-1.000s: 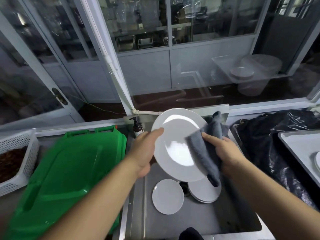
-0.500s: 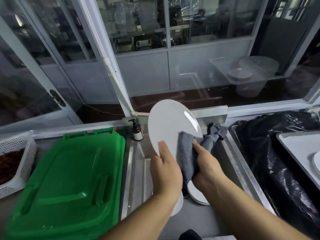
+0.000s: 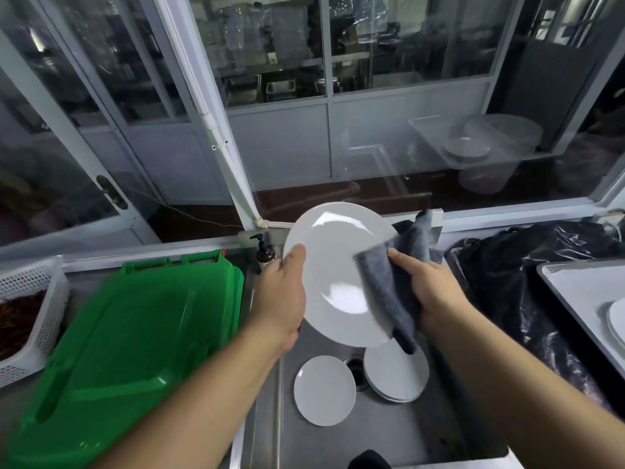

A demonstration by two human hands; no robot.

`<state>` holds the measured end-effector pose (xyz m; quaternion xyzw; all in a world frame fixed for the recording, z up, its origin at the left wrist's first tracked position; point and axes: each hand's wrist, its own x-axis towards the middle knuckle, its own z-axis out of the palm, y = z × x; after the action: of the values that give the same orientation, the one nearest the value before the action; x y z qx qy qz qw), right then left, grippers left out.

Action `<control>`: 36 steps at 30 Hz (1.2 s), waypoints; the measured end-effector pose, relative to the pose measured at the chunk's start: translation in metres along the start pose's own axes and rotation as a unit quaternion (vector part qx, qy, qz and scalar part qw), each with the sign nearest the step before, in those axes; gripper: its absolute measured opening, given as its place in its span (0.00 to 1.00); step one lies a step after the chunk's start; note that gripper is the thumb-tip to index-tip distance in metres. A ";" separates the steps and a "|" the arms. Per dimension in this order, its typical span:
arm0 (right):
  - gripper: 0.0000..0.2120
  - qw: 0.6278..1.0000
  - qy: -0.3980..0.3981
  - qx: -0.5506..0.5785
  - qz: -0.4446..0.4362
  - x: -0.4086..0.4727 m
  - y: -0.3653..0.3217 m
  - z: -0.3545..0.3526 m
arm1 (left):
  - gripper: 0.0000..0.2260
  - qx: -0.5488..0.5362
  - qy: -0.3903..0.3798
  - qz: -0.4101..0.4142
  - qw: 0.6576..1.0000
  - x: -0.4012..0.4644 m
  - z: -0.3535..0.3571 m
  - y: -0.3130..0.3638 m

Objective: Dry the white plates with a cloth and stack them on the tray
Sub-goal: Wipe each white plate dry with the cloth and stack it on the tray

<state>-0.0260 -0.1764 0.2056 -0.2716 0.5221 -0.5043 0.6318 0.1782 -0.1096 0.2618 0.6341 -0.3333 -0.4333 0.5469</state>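
Sink basin [image 3: 439,434], nearest: one white plate [image 3: 324,390] beside a small stack [image 3: 395,374]. Above it, left hand [image 3: 282,299] clasps the held plate [image 3: 334,275] at its rim, thumb in front; right hand [image 3: 429,289] grasps the grey cloth [image 3: 389,286] against its face. Tray [image 3: 575,292] at right.

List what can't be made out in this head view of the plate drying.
- Tray: cut off by the right edge, so its plate count is unknown.
- Stacked plates in the sink: partly behind the grey cloth and held plate.
- Left hand fingers: hidden behind that plate.
- Green lid: motion-blurred.
- Basket contents: too blurred.
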 end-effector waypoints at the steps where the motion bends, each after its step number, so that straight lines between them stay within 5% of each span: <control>1: 0.17 1.000 0.024 0.015 0.012 -0.002 0.005 0.007 | 0.15 -0.006 0.030 0.005 1.000 -0.004 0.006 -0.004; 4: 0.22 0.993 0.070 0.063 0.074 -0.014 0.034 0.026 | 0.16 -0.021 0.126 0.020 0.992 -0.029 0.033 -0.023; 7: 0.23 0.982 0.033 0.119 0.140 -0.025 0.058 0.032 | 0.23 -0.067 0.141 0.009 0.988 -0.055 0.051 -0.039; 11: 0.23 0.989 0.025 0.093 0.109 -0.016 0.054 0.014 | 0.20 -0.087 0.043 -0.048 0.994 -0.040 0.033 -0.047; 15: 0.17 1.000 -0.003 0.007 0.021 -0.004 0.028 -0.005 | 0.07 -0.097 -0.047 -0.059 0.992 -0.006 0.002 -0.027; 19: 0.13 0.998 -0.047 -0.025 -0.040 0.001 -0.003 -0.013 | 0.15 -0.030 -0.113 -0.041 0.992 0.009 -0.018 0.002; 23: 0.15 1.000 -0.014 0.003 -0.022 -0.004 -0.001 0.001 | 0.13 0.036 -0.023 0.040 0.998 0.003 -0.010 0.006; 29: 0.23 0.984 0.042 0.148 0.094 -0.029 0.045 0.037 | 0.15 -0.017 0.110 0.087 0.990 -0.046 0.037 -0.025; 33: 0.23 0.982 0.024 0.151 0.110 -0.031 0.051 0.029 | 0.19 0.014 0.072 0.027 0.997 -0.054 0.034 -0.046; 36: 0.21 0.994 0.020 0.080 0.071 -0.023 0.038 0.013 | 0.19 -0.058 0.014 -0.013 0.998 -0.036 0.017 -0.039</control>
<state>0.0007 -0.1446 0.1855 -0.1724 0.5100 -0.5040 0.6754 0.1463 -0.0769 0.2301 0.6110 -0.2921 -0.4502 0.5820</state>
